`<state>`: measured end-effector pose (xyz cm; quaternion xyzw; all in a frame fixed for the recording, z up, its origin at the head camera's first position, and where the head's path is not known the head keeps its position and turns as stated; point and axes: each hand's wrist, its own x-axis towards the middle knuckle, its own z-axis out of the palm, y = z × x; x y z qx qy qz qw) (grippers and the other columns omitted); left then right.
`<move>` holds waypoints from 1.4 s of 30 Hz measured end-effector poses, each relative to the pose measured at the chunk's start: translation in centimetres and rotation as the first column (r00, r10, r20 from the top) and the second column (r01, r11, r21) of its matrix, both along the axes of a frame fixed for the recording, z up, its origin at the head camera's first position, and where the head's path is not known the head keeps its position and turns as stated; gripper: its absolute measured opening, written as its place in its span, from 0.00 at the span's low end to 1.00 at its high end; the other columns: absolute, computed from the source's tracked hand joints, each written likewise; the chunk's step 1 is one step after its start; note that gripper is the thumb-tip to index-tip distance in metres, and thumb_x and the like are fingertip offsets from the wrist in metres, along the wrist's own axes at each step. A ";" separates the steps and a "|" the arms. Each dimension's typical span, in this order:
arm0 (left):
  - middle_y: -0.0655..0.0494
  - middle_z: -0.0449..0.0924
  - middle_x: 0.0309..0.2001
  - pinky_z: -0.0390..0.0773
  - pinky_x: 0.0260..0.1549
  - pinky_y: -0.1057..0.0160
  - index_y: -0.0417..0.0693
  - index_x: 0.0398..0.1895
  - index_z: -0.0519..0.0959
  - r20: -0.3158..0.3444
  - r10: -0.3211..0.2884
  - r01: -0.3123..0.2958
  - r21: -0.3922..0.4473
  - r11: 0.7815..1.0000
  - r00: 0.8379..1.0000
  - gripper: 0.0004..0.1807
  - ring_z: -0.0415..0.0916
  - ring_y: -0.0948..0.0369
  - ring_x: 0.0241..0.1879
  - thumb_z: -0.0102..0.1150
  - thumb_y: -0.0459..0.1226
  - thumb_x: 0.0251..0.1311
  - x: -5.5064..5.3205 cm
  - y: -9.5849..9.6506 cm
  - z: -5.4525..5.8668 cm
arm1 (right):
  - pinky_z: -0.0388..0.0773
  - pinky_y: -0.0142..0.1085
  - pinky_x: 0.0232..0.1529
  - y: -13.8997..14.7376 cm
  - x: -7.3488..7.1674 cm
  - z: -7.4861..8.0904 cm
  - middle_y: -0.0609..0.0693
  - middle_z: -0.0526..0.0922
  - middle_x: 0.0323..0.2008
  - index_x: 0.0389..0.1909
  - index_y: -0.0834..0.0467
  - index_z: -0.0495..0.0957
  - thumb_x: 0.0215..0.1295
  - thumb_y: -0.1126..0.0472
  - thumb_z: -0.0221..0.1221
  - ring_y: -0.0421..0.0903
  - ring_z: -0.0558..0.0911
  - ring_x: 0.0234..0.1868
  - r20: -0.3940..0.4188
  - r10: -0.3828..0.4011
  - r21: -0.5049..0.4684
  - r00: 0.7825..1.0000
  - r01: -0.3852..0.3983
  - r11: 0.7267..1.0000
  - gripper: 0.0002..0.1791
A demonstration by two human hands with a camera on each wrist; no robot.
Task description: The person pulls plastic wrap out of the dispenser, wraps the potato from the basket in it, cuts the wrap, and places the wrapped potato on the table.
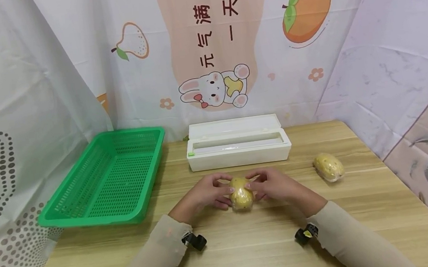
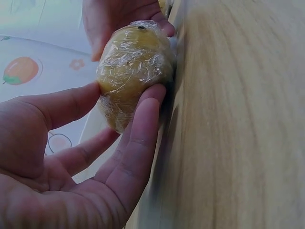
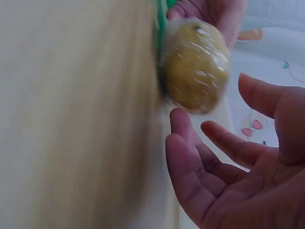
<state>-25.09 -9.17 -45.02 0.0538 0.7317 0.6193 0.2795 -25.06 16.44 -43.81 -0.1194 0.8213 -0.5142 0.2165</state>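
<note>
At the middle of the table, a yellow potato wrapped in clear film sits between the two hands. The left hand holds it from the left, thumb on one side and fingers on the other, as the left wrist view shows on the crinkled film. On the other side is the right hand, its fingers spread; in the right wrist view a small gap shows between its fingertips and the potato. Another film-wrapped potato lies farther right, apart from both hands.
Behind the hands stands a white cling film box with its lid raised and a roll inside. A green plastic basket is at the left. A printed curtain hangs along the table's back edge.
</note>
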 end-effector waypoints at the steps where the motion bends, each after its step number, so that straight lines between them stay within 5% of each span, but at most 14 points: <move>1: 0.37 0.80 0.54 0.89 0.35 0.52 0.45 0.67 0.73 0.001 0.002 -0.002 0.001 1.000 1.000 0.27 0.89 0.50 0.34 0.67 0.37 0.68 0.0 0.0 0.0 | 0.86 0.45 0.38 0.3 0.0 0.4 0.59 0.83 0.48 0.65 0.58 0.76 0.71 0.47 0.65 0.53 0.88 0.39 -0.035 0.000 0.015 0.999 0.001 1.000 0.29; 4: 0.38 0.80 0.53 0.89 0.35 0.52 0.45 0.67 0.73 0.004 0.007 -0.007 0.009 1.000 1.000 0.27 0.89 0.50 0.34 0.68 0.36 0.67 -0.1 0.0 0.0 | 0.85 0.46 0.40 1.4 0.0 1.9 0.58 0.84 0.46 0.60 0.59 0.80 0.72 0.48 0.64 0.54 0.87 0.40 -0.173 -0.010 0.059 0.985 0.021 0.998 0.24; 8: 0.37 0.79 0.53 0.89 0.35 0.52 0.43 0.67 0.73 0.001 -0.001 0.001 0.016 1.000 1.000 0.28 0.89 0.50 0.34 0.69 0.36 0.66 0.0 0.1 -0.1 | 0.84 0.42 0.39 3.8 0.1 3.9 0.54 0.87 0.44 0.52 0.55 0.85 0.71 0.51 0.65 0.51 0.86 0.42 -0.357 -0.027 0.147 0.934 0.084 0.986 0.15; 15: 0.38 0.80 0.53 0.89 0.36 0.52 0.42 0.67 0.72 -0.012 0.001 -0.001 0.019 1.000 1.000 0.28 0.89 0.50 0.34 0.68 0.36 0.66 0.2 0.2 -0.3 | 0.81 0.40 0.43 10.1 -0.1 5.3 0.53 0.89 0.46 0.52 0.56 0.85 0.72 0.50 0.64 0.52 0.85 0.48 -0.499 -0.094 0.275 0.862 0.259 0.926 0.16; 20: 0.38 0.80 0.53 0.89 0.36 0.52 0.41 0.66 0.72 -0.014 0.002 -0.001 0.019 1.000 1.000 0.27 0.89 0.50 0.34 0.69 0.36 0.66 0.1 0.5 -0.5 | 0.79 0.40 0.46 15.3 -0.4 5.1 0.59 0.85 0.53 0.57 0.58 0.83 0.74 0.43 0.60 0.56 0.83 0.54 -0.460 -0.103 0.351 0.882 0.287 0.891 0.24; 27: 0.38 0.81 0.53 0.89 0.36 0.52 0.41 0.66 0.72 -0.012 0.007 -0.007 0.029 1.000 1.000 0.28 0.89 0.50 0.34 0.69 0.35 0.65 0.2 0.7 -0.5 | 0.81 0.35 0.42 20.3 -1.5 3.7 0.70 0.80 0.59 0.66 0.67 0.74 0.77 0.47 0.58 0.60 0.81 0.56 -0.355 -0.149 0.319 0.923 0.269 0.909 0.30; 33: 0.38 0.81 0.52 0.89 0.36 0.53 0.40 0.66 0.72 -0.023 -0.006 0.007 0.045 0.999 1.000 0.28 0.89 0.51 0.33 0.69 0.36 0.65 0.2 1.7 -0.4 | 0.85 0.49 0.48 21.8 -1.6 3.2 0.74 0.71 0.67 0.72 0.69 0.64 0.77 0.43 0.56 0.58 0.78 0.59 -0.169 -0.195 0.292 0.966 0.238 0.926 0.39; 42: 0.40 0.81 0.51 0.89 0.33 0.54 0.43 0.64 0.73 -0.008 0.002 -0.002 0.073 0.997 1.000 0.27 0.88 0.51 0.32 0.71 0.35 0.64 0.0 4.0 -0.7 | 0.87 0.46 0.45 21.9 -1.9 2.4 0.71 0.66 0.68 0.75 0.67 0.60 0.76 0.41 0.56 0.45 0.79 0.45 -0.028 -0.247 0.250 0.969 0.246 0.936 0.42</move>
